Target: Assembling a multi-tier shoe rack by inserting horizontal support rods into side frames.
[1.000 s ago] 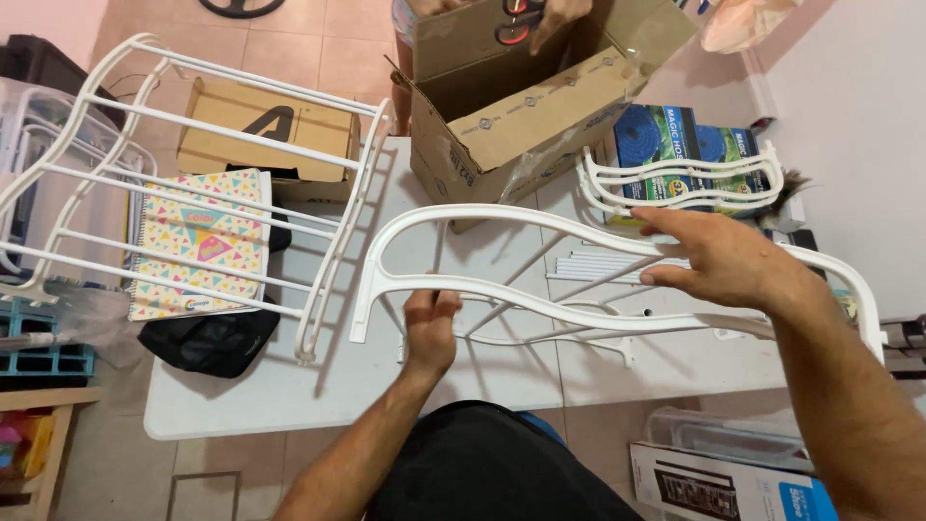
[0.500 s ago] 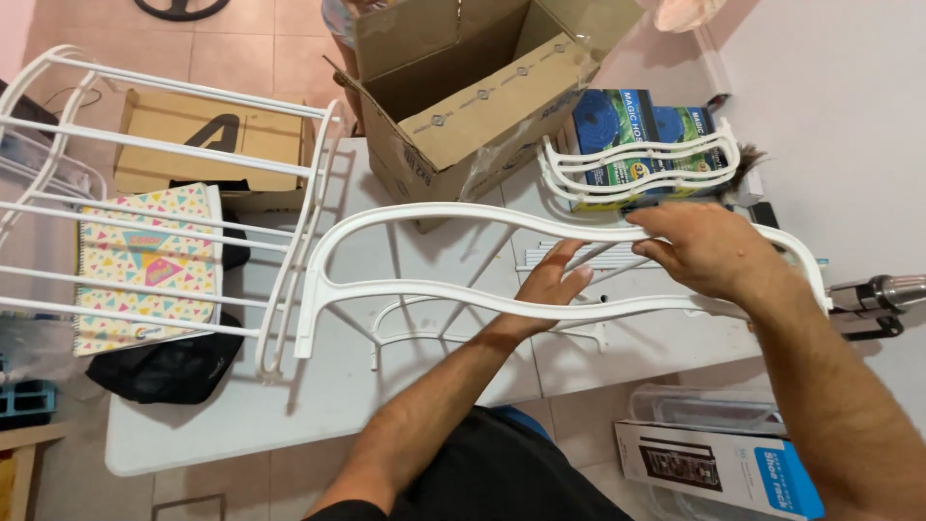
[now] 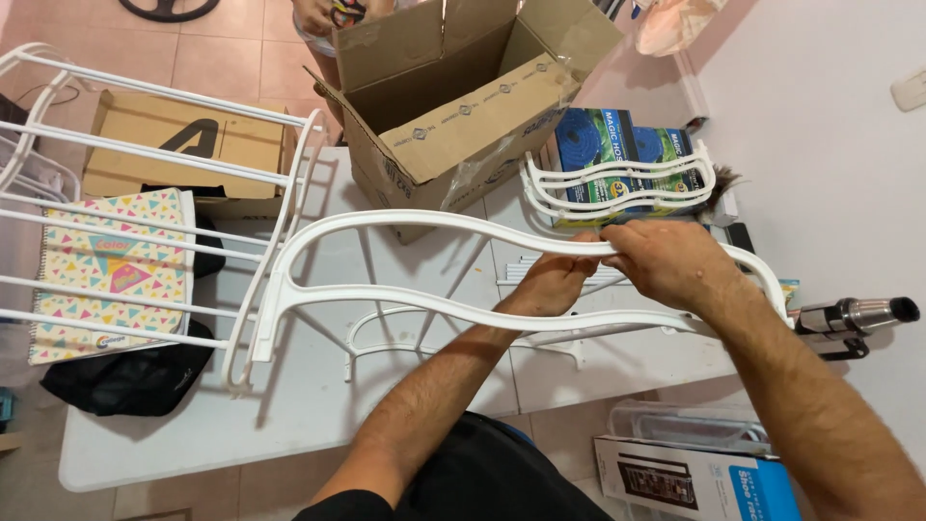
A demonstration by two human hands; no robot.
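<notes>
1. The left hand reaches up between the two rails of the curved white frame, fingers against its upper rail; whether they close around it I cannot tell.
2. The right hand is closed over the upper rail just beside the left.
3. The frame is held above the white table, stretching leftward from both hands.
4. Beyond stands an open cardboard box; a white rack lies far left.
</notes>
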